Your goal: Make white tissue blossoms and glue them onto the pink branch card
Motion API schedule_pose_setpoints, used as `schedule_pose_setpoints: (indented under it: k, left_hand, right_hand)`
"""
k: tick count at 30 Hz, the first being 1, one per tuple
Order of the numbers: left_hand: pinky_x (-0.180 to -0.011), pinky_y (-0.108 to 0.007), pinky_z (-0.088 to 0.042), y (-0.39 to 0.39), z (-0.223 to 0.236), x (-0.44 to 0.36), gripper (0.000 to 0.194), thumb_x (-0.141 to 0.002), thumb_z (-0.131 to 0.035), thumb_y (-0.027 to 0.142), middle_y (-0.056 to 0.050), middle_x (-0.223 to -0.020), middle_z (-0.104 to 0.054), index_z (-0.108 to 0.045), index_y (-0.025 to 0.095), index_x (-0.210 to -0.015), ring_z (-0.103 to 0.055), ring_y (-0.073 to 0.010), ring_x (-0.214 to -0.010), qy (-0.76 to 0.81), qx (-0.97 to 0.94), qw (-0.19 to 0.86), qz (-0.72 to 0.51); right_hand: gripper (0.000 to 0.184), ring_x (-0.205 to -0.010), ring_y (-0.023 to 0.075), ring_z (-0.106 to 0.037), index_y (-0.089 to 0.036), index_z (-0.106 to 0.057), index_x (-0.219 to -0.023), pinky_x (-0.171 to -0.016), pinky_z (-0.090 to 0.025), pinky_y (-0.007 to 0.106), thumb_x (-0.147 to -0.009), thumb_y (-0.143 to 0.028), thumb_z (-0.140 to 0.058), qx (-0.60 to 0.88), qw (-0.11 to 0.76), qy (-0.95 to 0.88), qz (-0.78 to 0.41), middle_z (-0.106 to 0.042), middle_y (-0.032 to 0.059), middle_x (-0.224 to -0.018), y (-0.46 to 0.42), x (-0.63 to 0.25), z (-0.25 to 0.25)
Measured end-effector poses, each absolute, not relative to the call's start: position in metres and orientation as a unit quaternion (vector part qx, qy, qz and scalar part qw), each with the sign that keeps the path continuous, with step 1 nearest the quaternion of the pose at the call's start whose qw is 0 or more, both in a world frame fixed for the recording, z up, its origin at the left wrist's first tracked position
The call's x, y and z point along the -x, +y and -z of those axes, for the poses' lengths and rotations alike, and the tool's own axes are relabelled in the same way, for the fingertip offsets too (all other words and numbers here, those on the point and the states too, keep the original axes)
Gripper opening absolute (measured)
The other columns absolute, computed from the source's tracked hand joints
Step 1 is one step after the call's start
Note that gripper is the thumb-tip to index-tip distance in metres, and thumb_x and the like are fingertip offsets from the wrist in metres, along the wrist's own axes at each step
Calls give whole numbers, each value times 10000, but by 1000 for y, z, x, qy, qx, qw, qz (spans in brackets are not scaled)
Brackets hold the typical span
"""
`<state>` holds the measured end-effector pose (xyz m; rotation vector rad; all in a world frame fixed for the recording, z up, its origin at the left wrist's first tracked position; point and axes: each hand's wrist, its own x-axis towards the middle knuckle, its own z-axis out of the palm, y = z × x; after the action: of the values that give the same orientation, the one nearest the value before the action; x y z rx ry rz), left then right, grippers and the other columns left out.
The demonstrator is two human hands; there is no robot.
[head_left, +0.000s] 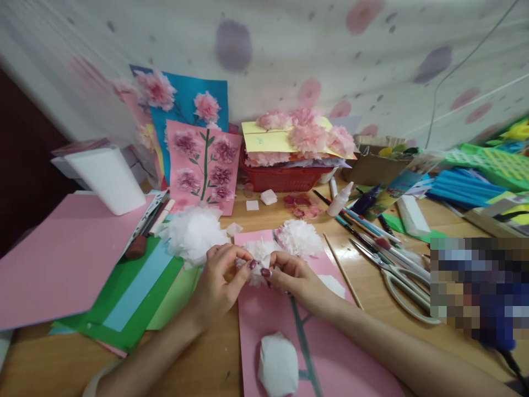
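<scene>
Both my hands meet over the upper part of a pink sheet with a painted green stem. My left hand pinches the edge of a white tissue-paper flower between thumb and fingertips. My right hand pinches the same flower from the other side, so its middle is partly hidden. Just behind, a fluffy white paper flower sits on the sheet's top edge. To the left is a larger white tissue flower. A flat stack of white tissue lies lower on the sheet, beside the stem.
Scissors, a wooden stick, brushes and a small white bottle lie at the right. Green paper and a large pink sheet cover the left side. Behind stand flower pictures and a red basket.
</scene>
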<state>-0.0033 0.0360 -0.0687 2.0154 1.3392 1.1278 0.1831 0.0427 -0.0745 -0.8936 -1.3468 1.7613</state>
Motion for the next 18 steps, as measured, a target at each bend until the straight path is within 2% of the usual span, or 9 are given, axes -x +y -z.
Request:
schedule_pose_setpoints:
  k: [9,18]
  left_hand:
    - [-722,-320,-480,42,75,7,168,-871,-524,367,-45,-839,-666,-602,220,-847,-625,-221,-854,535,-667,268,-444]
    - [-707,-287,-489,62,71,24,141,-884,-537,349,9,-723,-663,-572,217,-849,-652,-173,-718,546,-645,213,-490]
  right_hand:
    - [353,-509,74,-352,-184,-519,-739,-502,-233,237,-738,-471,-726,354,382,-515,-681,-495,-52,-604,44,-183,76]
    - [207,-442,59,-297,-190,-524,-773,-443,-160,237,-749,-340,-665,400,377,-475,-687,-460,-72,-549,45,-183,79]
